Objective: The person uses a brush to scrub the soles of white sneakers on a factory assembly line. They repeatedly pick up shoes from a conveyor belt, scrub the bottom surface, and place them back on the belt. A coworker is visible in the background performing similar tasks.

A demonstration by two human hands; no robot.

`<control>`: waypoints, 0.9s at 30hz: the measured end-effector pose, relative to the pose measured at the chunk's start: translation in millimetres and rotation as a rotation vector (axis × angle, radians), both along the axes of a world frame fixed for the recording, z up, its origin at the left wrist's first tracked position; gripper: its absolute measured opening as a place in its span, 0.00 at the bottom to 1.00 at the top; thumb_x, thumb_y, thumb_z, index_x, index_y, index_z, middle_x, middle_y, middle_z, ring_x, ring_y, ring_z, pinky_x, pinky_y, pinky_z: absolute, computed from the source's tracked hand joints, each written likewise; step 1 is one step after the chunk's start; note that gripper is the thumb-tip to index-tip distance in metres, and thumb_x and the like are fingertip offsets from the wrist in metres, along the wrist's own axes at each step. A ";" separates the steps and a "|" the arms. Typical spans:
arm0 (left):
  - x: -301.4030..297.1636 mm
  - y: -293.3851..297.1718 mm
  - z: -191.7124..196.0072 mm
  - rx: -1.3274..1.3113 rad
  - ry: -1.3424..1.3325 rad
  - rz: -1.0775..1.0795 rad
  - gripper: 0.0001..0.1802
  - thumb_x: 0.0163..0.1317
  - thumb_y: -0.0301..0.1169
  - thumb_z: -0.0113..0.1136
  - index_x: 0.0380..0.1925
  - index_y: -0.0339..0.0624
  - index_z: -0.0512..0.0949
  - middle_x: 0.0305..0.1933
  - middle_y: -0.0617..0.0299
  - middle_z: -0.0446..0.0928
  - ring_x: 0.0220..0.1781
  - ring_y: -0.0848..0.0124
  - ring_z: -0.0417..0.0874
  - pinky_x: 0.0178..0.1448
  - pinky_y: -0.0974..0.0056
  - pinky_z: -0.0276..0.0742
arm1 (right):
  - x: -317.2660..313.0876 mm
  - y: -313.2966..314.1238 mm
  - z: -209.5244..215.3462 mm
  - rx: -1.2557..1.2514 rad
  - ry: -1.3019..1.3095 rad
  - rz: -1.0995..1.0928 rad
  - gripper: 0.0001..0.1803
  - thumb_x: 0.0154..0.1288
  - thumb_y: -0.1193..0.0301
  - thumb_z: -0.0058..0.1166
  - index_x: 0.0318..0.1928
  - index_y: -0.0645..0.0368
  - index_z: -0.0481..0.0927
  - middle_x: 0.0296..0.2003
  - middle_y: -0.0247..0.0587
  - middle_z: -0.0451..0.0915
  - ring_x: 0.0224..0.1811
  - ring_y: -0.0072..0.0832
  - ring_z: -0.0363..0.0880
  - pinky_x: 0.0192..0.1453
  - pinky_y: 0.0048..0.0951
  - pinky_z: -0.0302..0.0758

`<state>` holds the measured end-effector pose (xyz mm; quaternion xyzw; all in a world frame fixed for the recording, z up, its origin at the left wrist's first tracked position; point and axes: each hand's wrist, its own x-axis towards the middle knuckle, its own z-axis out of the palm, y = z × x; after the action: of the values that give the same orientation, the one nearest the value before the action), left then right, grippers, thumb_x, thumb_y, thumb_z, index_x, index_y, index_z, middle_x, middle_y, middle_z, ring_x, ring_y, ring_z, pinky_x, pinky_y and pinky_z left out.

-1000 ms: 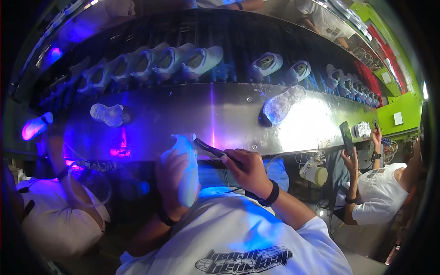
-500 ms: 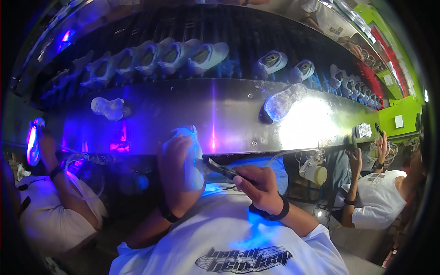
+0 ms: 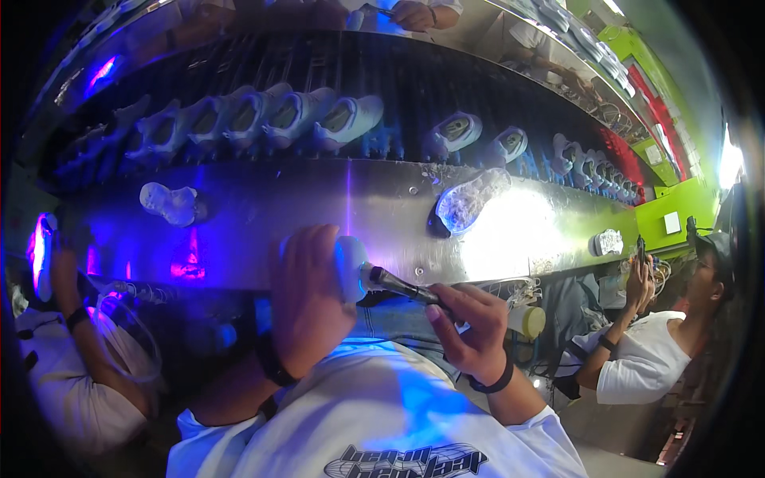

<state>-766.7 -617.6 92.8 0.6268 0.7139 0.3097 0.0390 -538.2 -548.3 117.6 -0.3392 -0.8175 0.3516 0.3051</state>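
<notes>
My left hand (image 3: 309,299), slightly blurred, is wrapped round a white shoe (image 3: 351,268) lit blue, over the near edge of the metal bench. Only one end of the shoe shows past my fingers. My right hand (image 3: 474,323) grips a slim brush (image 3: 406,287) with a dark handle. Its head points left and meets, or nearly meets, the shoe; exact contact is unclear.
A metal bench (image 3: 311,191) runs across, bearing a white sole-shaped piece (image 3: 169,203) and a plastic-wrapped piece (image 3: 472,201). Behind it a dark conveyor carries several white shoes (image 3: 349,119). A cream container (image 3: 527,322) hangs right; co-workers sit left and right (image 3: 641,350).
The shoe has turned in my left hand from lengthwise to nearly end-on. The brush has swung straighter toward it. My view has shifted, and the right co-worker's head has come into sight.
</notes>
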 end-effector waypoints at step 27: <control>-104.5 33.6 -12.2 -0.321 -0.182 -0.106 0.35 0.42 0.29 0.80 0.54 0.37 0.78 0.53 0.44 0.82 0.56 0.43 0.84 0.61 0.50 0.80 | -79.3 12.9 -123.7 -0.220 0.219 0.021 0.13 0.71 0.66 0.64 0.47 0.64 0.88 0.25 0.46 0.79 0.24 0.34 0.78 0.31 0.35 0.72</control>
<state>-871.1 -584.0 80.6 0.6186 0.7137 0.2449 0.2190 -617.5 -535.4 -6.1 -0.3217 -0.7392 0.4771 0.3499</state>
